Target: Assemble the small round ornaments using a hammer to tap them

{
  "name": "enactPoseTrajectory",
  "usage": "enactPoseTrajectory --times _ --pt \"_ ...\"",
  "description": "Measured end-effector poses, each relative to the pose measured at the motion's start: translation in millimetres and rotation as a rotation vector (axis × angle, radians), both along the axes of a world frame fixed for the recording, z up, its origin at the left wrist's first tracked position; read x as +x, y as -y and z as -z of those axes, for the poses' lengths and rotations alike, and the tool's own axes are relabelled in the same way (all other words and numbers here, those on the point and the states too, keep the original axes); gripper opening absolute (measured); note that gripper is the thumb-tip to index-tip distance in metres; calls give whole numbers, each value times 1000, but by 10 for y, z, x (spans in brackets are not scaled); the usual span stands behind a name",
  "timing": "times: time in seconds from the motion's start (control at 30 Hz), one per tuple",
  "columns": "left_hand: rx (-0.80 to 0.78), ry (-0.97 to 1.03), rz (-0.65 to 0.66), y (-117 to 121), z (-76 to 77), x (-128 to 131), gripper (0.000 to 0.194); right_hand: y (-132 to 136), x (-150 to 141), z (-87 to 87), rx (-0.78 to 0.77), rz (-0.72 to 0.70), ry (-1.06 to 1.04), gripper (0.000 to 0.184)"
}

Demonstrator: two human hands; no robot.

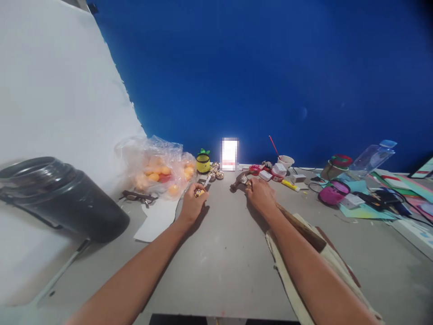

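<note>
My left hand (192,204) is closed around a small gold-and-brown patterned ball (199,192). A thin white strip (207,181) sticks up beside it; what joins them, if anything, I cannot make out. Just beyond lie several similar patterned balls (216,173). On the other side, my right hand (261,195) grips a hammer close to its metal head (239,181). The hammer's wooden handle (304,231) runs back under my forearm, above a beige cloth (324,259).
A large dark bottle (77,203) stands at left. Behind my left hand are a plastic bag of orange balls (157,174), glasses (138,197) and a yellow pouch (203,163). A bright screen (230,154) faces me. At right are a paper cup (286,160), pink pouch (334,192) and clear bottle (370,159).
</note>
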State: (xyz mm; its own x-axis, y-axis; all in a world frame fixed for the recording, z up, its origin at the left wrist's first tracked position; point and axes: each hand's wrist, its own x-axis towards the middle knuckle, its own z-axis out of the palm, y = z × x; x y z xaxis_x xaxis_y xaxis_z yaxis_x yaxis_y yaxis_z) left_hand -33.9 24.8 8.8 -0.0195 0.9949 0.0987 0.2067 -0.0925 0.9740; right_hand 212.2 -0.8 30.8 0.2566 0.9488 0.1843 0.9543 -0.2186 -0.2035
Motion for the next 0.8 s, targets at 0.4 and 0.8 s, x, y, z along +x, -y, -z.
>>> enactPoseTrajectory --times 0.4,0.8 --pt "249 -601 -63 -393 -382 -219 23 -56 21 163 -41 18 50 31" --pt "122 -1144 169 -958 -516 50 29 -83 37 170 -40 -32 9 35"
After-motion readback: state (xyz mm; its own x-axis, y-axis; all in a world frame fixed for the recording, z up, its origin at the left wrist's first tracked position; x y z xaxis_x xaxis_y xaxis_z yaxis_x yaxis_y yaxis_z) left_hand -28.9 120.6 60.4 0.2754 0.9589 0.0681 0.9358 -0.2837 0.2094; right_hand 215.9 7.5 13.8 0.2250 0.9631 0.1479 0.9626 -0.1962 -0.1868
